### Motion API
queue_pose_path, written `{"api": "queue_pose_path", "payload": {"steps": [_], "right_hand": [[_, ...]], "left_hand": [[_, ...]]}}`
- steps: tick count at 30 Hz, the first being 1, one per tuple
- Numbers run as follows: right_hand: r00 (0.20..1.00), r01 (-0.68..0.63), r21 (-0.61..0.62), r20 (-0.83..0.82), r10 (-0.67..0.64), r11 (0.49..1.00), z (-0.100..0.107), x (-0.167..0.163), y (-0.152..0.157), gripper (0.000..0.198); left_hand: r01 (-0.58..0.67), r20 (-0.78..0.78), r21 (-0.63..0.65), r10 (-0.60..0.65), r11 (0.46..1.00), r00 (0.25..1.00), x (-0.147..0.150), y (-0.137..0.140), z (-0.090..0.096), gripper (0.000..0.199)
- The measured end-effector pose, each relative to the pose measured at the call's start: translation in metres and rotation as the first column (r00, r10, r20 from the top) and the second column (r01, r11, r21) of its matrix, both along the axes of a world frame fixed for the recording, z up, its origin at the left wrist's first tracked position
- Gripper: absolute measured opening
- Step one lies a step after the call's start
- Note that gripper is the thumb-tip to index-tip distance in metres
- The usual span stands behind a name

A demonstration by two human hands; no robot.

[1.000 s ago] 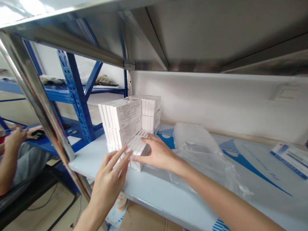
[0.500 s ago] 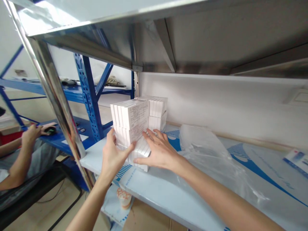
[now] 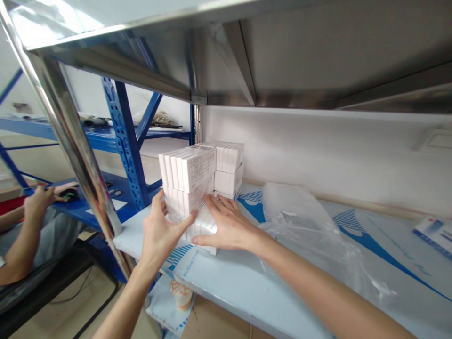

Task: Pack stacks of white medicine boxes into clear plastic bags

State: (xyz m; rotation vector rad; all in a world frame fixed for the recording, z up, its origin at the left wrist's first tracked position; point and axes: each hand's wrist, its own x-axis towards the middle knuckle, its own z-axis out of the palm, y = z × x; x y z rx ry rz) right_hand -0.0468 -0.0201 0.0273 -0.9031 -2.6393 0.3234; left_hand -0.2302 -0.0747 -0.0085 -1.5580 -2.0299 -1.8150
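Observation:
Slim white boxes (image 3: 200,170) with small print stand packed in a stack at the left end of the shelf. My left hand (image 3: 160,230) grips the stack's left front, its thumb across the near face and its fingers round the left side. My right hand (image 3: 228,223) is curved over the lower white boxes (image 3: 202,222) at the front right, the thumb on their near side and the fingers on top. Both palms hide part of the lower layer.
Clear plastic wrap (image 3: 300,221) lies on the film-covered shelf (image 3: 247,278) to the right. A metal shelf (image 3: 300,52) hangs low overhead, with a steel post (image 3: 79,136) at left. Below are a paper cup (image 3: 181,294) and cardboard (image 3: 219,318). A seated person's arm (image 3: 28,230) shows at far left.
Both hands and the boxes appear slightly farther left, as the whole view has shifted a little. The right hand sits slightly closer over the lower boxes.

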Motion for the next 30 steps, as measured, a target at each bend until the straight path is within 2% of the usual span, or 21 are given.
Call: {"api": "queue_pose_path", "payload": {"steps": [2,7,11,14,16,17,19,21,23,24,26,28,30], "right_hand": [[1.000,0.001,0.000,-0.002,-0.001,1.000,0.000,0.001,0.000,0.117],[1.000,-0.003,-0.031,0.013,0.004,1.000,0.001,0.006,0.000,0.122],[0.999,-0.045,-0.059,0.010,0.046,0.997,0.007,0.020,-0.004,0.125],[0.999,-0.044,-0.110,0.025,0.047,0.993,0.020,0.042,-0.009,0.119],[0.999,-0.027,-0.135,0.014,0.029,0.990,0.031,0.062,-0.012,0.106],[1.000,-0.018,-0.137,-0.004,0.017,0.990,0.036,0.075,-0.013,0.095],[0.999,-0.005,-0.124,-0.046,-0.001,0.992,0.043,0.100,-0.013,0.067],[0.998,-0.016,-0.089,-0.056,0.011,0.996,0.043,0.125,-0.011,0.051],[0.999,-0.043,-0.044,-0.013,0.043,0.998,0.034,0.145,-0.009,0.060],[0.998,-0.056,-0.020,0.015,0.056,0.998,0.028,0.152,-0.009,0.067],[0.996,-0.062,0.018,0.067,0.061,0.998,0.016,0.162,-0.010,0.070],[0.994,-0.042,0.046,0.100,0.037,0.998,0.010,0.169,-0.011,0.063],[0.995,-0.029,0.061,0.093,0.023,0.998,0.013,0.176,-0.010,0.047]], "left_hand": [[0.010,-0.031,0.009,-0.010,1.000,0.999,0.000,0.001,0.004,0.098],[-0.020,-0.119,0.198,0.045,0.980,0.992,0.006,0.007,0.022,0.098],[-0.053,-0.219,0.281,0.118,0.958,0.968,0.016,0.004,0.030,0.099],[-0.077,-0.362,0.448,0.259,0.891,0.896,0.030,-0.008,0.032,0.086],[0.023,-0.457,0.552,0.279,0.834,0.845,0.044,-0.018,0.032,0.066],[0.112,-0.514,0.560,0.238,0.821,0.824,0.052,-0.022,0.033,0.054],[0.337,-0.650,0.425,0.024,0.840,0.760,0.070,-0.027,0.035,0.038],[0.524,-0.727,0.138,-0.273,0.841,0.630,0.088,-0.026,0.036,0.026],[0.585,-0.690,-0.130,-0.497,0.801,0.527,0.107,-0.019,0.036,0.016],[0.584,-0.647,-0.208,-0.558,0.785,0.520,0.116,-0.014,0.036,0.015],[0.593,-0.556,-0.251,-0.615,0.765,0.559,0.132,-0.001,0.034,0.013],[0.630,-0.474,-0.194,-0.634,0.752,0.611,0.146,0.013,0.035,0.012],[0.660,-0.382,-0.115,-0.647,0.742,0.660,0.156,0.027,0.038,0.013]]}}
